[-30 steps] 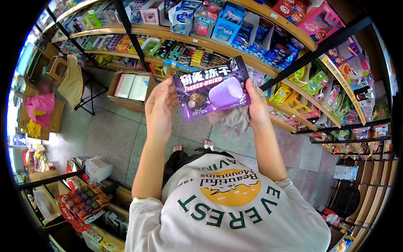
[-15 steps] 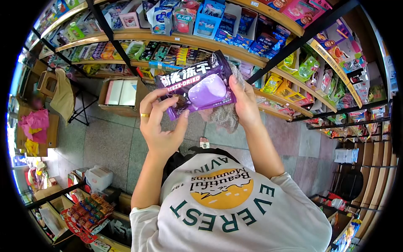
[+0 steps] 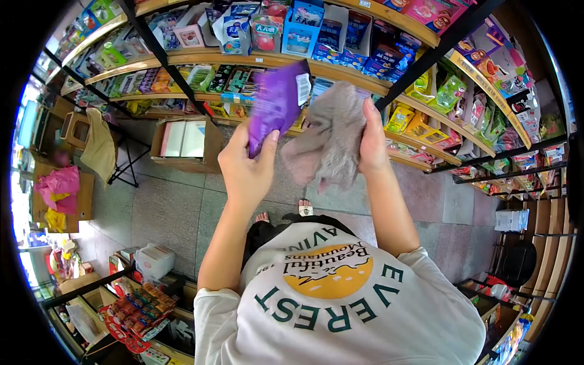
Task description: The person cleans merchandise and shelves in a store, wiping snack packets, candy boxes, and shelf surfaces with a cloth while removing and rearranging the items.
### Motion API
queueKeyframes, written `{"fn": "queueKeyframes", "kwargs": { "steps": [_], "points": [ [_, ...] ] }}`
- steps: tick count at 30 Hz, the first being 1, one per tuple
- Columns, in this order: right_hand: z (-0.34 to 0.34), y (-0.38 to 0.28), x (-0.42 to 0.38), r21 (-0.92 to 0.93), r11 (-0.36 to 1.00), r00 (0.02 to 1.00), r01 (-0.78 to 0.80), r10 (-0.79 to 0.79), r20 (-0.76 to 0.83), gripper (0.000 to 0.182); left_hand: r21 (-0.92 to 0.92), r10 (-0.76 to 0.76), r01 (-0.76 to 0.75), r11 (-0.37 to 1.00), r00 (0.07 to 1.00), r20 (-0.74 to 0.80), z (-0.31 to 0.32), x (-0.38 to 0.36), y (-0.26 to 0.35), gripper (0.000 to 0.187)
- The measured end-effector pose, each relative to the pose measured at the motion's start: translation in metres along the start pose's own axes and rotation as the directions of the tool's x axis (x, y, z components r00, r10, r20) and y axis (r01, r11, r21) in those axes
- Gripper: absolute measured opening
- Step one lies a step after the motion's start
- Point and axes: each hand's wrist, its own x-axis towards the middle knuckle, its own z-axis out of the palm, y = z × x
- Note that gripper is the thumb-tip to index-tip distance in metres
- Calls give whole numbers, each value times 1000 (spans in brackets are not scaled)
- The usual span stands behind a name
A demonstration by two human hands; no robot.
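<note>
My left hand [image 3: 246,167] is closed on the lower end of a purple snack packet [image 3: 277,103], thumb against its near face. The packet is tilted and blurred by motion, with a white barcode patch near its upper right corner. To the right, a crumpled greyish cloth [image 3: 334,131] hangs from my right hand [image 3: 373,143], whose thumb points up along the cloth's edge; the other fingers are hidden behind it. A small gap separates packet and cloth.
Ahead, wooden shelves [image 3: 243,59] hold rows of packaged snacks and curve round to the right. An open cardboard box [image 3: 210,146] stands on the tiled floor by the shelf. A folding stand [image 3: 126,161] is at left, and a display of small packets [image 3: 141,307] sits lower left.
The packet has turned from its printed front to the barcode side and left my right hand, staying in my left. The cloth, formerly behind the packet, now hangs in full view from my right hand.
</note>
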Motion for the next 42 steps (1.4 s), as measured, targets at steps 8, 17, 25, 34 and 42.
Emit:
{"fn": "queueKeyframes", "kwargs": {
  "steps": [8, 17, 25, 34, 42],
  "points": [
    [4, 4, -10, -502, 849, 980, 168, -88, 179, 48, -868, -397, 468, 167, 838, 375, 10, -3, 9, 27],
    [14, 2, -11, -385, 915, 986, 120, -65, 154, 36, -850, -397, 498, 174, 825, 402, 7, -6, 21, 27],
    [14, -1, -11, -397, 908, 983, 136, -75, 165, 34, -856, -400, 499, 132, 817, 415, -1, -13, 8, 32],
    [13, 5, -14, -261, 963, 992, 71, -40, 122, 37, -872, -356, 436, 223, 869, 343, 1, -14, 18, 38],
    [16, -5, -25, -274, 948, 981, 164, -127, 148, 35, -834, -313, 524, 175, 832, 457, -15, 6, 17, 40]
  ]
}}
